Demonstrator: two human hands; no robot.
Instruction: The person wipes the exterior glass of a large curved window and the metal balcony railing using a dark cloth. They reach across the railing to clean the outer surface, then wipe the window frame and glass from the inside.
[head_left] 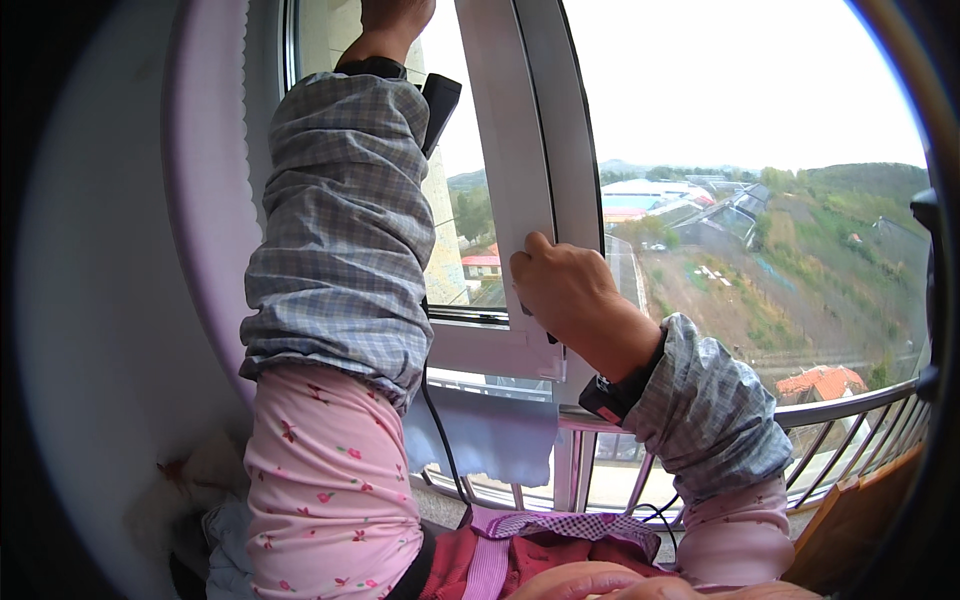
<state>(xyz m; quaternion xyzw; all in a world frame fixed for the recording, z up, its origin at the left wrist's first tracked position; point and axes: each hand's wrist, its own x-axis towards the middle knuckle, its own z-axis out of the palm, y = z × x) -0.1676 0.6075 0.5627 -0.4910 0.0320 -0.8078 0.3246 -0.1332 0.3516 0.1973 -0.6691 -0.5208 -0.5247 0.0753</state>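
My left hand [395, 22] is raised to the top of the view, in front of the window pane, and its fingers are cut off by the picture's edge. My right hand [565, 285] is closed at the white window frame [510, 185], its knuckles against the upright bar of the sash. Whatever its curled fingers hold is hidden behind them. Both forearms wear grey plaid sleeve covers [340, 220] over pink flowered sleeves [330, 470]. Black bands with small dark devices circle both wrists.
A pale purple curtain [205, 200] hangs at the left. Below the window, a light blue cloth [490, 435] hangs by a metal railing [850, 410]. A black cable [440, 425] runs down beside my left arm. Brown wooden furniture [850, 520] stands at lower right. Buildings and fields lie outside.
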